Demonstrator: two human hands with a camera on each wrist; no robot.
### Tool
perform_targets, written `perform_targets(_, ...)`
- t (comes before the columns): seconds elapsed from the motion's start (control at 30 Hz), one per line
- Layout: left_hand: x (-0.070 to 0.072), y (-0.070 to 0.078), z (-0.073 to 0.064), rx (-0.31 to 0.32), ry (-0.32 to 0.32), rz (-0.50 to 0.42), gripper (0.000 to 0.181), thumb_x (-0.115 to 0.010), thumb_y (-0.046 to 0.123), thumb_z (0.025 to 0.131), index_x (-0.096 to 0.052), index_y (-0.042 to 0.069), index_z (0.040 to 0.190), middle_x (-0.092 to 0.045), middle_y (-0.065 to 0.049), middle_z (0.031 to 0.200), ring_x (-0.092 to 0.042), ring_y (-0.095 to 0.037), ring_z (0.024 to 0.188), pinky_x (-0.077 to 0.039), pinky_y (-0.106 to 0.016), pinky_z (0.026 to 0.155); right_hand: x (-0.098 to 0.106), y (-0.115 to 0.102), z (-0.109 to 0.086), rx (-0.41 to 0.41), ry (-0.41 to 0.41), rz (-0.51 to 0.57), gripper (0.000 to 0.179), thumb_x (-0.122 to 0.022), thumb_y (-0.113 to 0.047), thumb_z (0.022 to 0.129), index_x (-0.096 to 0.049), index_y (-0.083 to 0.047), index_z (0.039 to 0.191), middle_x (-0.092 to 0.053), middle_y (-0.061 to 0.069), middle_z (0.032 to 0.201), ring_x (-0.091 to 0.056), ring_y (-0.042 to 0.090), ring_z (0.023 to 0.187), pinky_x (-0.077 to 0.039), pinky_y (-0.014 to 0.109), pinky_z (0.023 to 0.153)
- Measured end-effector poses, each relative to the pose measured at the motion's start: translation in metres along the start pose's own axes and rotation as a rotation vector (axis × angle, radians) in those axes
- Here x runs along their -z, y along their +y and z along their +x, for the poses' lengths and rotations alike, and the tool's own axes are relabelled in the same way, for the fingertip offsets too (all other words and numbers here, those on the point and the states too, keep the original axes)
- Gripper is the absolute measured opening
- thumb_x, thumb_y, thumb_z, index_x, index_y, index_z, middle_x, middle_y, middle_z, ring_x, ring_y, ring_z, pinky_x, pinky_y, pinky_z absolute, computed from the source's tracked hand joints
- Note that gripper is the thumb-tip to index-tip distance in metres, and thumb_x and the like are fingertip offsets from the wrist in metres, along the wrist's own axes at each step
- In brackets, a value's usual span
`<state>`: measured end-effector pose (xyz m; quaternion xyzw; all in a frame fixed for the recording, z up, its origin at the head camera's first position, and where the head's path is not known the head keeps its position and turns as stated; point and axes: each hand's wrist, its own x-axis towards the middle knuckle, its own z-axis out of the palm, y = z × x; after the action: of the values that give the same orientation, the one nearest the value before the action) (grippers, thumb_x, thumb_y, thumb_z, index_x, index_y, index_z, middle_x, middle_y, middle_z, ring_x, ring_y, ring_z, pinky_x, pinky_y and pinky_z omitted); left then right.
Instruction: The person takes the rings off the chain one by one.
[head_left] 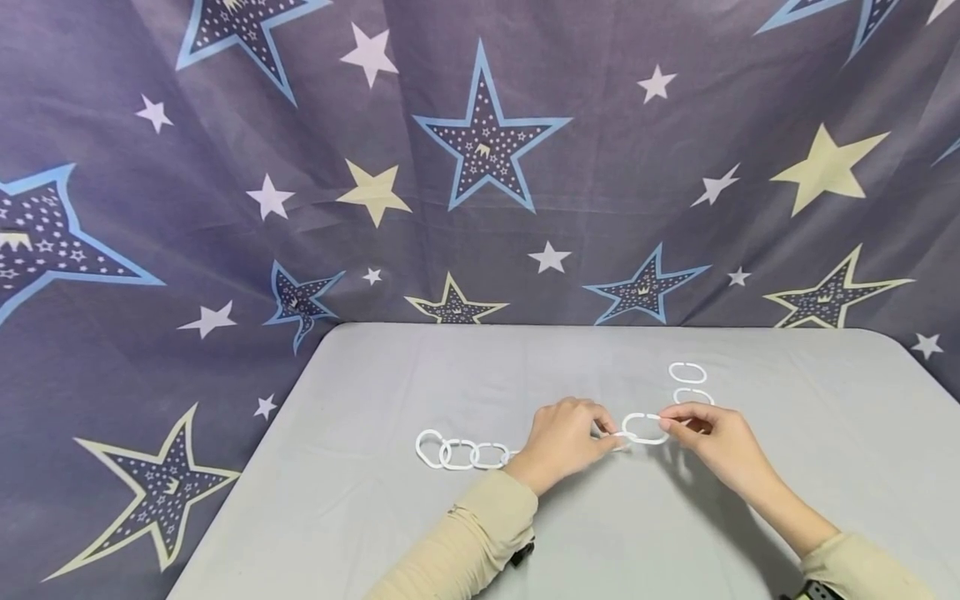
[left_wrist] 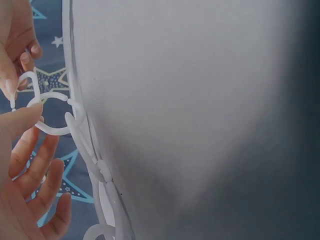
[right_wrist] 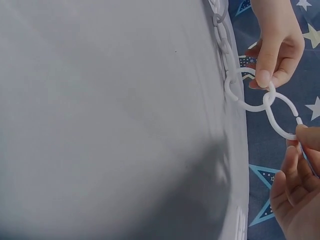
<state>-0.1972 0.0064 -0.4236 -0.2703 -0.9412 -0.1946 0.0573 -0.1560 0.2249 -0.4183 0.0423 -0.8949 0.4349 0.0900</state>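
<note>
A chain of white plastic links lies across the table, its right end lifted. My left hand pinches the end link between thumb and finger. To its right, my right hand grips the edge of another white oval link, which has a small gap in its rim. In the right wrist view this link passes through the end link. The left hand covers part of the chain in the head view.
Two loose white links, one farther back and one nearer, lie behind my right hand. The grey table has rounded far corners. A dark star-patterned cloth hangs behind it.
</note>
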Motion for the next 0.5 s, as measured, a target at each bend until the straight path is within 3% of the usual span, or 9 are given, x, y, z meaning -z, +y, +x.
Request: perform_targets(0.5, 0.0061, -0.001, -0.0062, -0.024, 0.081, 0.02, 0.01, -0.076, 0.043, 0.085, -0.075, 0.034, 0.089, -0.064, 0.027, 0.078, -0.053, 0.006, 0.071, -0.039, -0.018, 0.062, -0.0001, -0.0046, 0.0019, -0.003, -0.033, -0.007, 0.017, -0.072, -0.018, 0.091, -0.075, -0.004, 0.1, -0.071, 0.005, 0.083, -0.056, 0.007, 0.067, -0.044, 0.024, 0.06)
